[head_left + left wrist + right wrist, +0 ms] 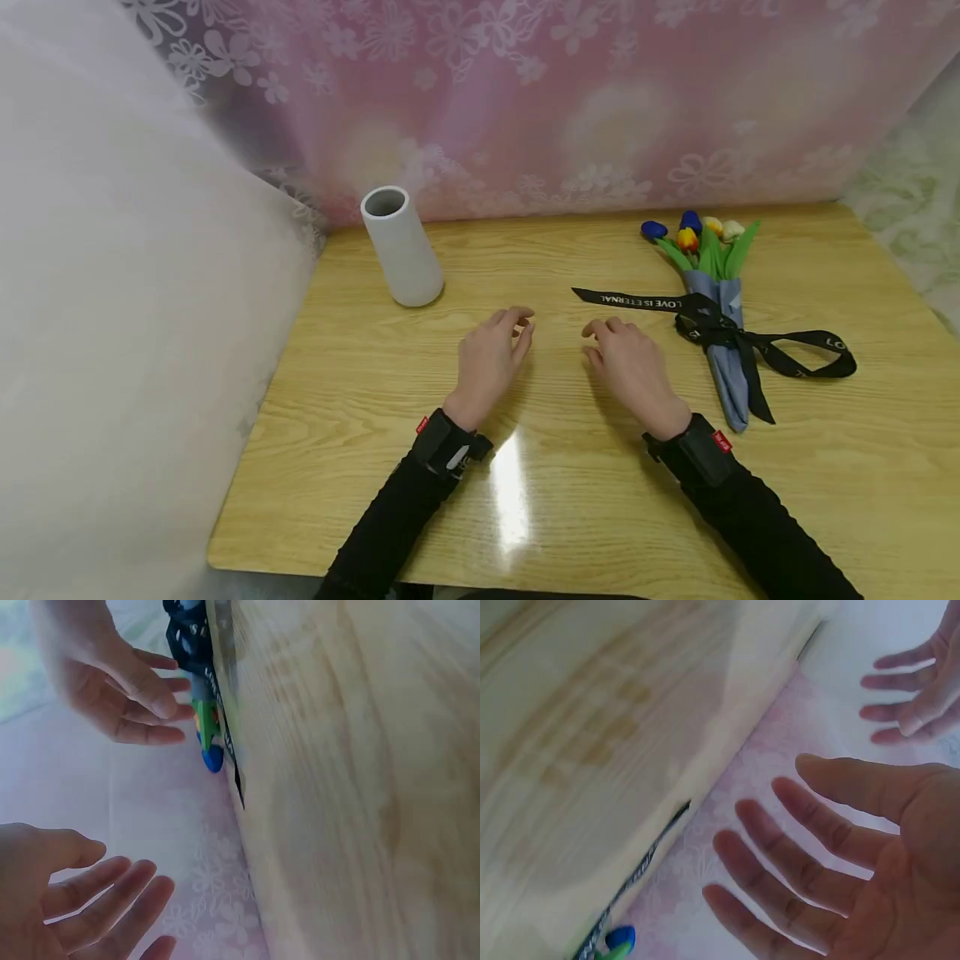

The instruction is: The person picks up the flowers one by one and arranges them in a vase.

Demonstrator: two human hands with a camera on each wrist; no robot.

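My left hand is held over the middle of the table with relaxed fingers and nothing in it. Opposite it, my right hand hovers, also relaxed, its palm turned toward the left one. A wrapped bouquet of tulips lies to the right of my right hand, with blue, orange-yellow and white blooms at the far end. Its grey-blue wrap is tied with a black ribbon printed with white letters, one tail reaching left beyond my right fingertips. A white vase stands upright at the back left, beyond my left hand.
The wooden table carries all of this. A pink floral curtain hangs along its back edge, and white fabric borders the left side. Black bands with red tags circle both wrists.
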